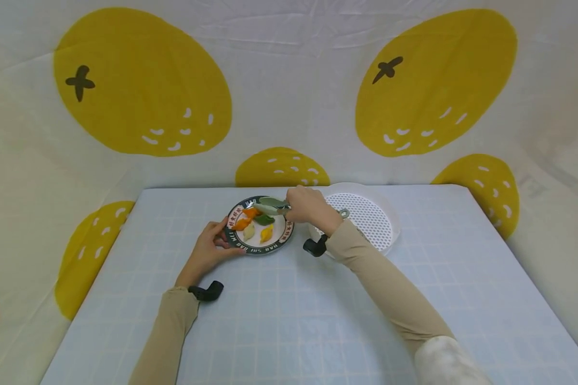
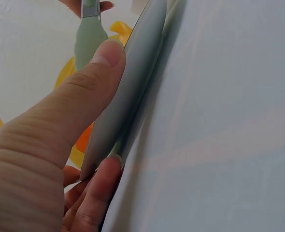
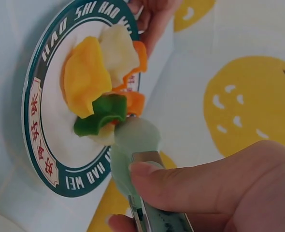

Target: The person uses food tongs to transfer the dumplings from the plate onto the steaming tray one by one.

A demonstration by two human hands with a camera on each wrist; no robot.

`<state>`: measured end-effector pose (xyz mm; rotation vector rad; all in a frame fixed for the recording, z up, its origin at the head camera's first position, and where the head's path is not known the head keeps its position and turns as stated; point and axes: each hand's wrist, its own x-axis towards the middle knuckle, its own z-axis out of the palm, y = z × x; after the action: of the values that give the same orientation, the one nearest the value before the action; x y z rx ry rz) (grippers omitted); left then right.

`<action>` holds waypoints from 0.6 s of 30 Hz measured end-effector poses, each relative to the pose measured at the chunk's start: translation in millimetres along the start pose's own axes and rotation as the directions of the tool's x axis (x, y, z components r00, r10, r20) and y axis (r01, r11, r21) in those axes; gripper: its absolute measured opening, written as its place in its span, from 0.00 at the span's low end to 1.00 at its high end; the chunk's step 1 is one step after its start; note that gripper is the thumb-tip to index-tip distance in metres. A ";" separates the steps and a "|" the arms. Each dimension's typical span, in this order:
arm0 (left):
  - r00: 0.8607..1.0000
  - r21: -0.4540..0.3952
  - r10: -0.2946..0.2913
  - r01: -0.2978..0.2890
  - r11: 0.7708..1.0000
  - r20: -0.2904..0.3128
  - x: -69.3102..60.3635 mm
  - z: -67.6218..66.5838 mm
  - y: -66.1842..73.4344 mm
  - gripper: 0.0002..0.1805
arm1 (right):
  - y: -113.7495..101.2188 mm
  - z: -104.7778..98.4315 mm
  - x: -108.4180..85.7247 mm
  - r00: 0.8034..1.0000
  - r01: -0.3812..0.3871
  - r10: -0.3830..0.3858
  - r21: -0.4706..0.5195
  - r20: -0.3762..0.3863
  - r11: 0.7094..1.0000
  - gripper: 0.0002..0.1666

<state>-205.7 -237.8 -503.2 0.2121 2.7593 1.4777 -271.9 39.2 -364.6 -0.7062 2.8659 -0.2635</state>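
**Right hand on tongs; left hand on plate**

Right hand: thumb and fingers closed about the tongs, by the plate's right side. Left hand: gripping the plate's rim at its left and near edge, between thumb and fingers.

Backdrop cloth: pale, printed with large yellow fruit.

Table: pale blue, faint grid pattern.

Sleeves: beige, one per arm.

Tray: white, round, perforated; towards the table's far edge, just right of the plate.

Plate: round, white centre, dark green rim with white lettering and red characters; far part of the table.

Tongs: pale green tips, metal fittings; tips angled down at the pieces. Whether they pinch one cannot be told.

Pieces, dumpling-shaped, lying on the plate: yellow piece; cream piece; green piece, beside the tongs' tips; orange pieces, towards the plate's left.
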 end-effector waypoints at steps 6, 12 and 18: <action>1.000 0.003 0.007 -0.007 1.000 0.005 0.7 0.8 -0.6 0.61 | -1.3 -1.6 0.6 1.000 -0.013 0.014 -0.033 0.023 0.999 0.12; 1.000 0.011 0.012 -0.012 1.000 0.005 0.9 1.3 -1.0 0.61 | 2.1 -0.3 1.9 0.999 -0.014 0.015 -0.024 0.031 1.000 0.21; 1.000 0.017 0.007 -0.007 1.000 -0.002 -0.6 -0.6 1.6 0.61 | 5.3 3.7 0.9 1.000 0.013 -0.013 0.017 0.003 1.000 0.19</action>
<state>-205.0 -237.5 -501.5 0.2202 2.7764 1.4581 -274.2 43.0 -369.4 -0.7222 2.8539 -0.2880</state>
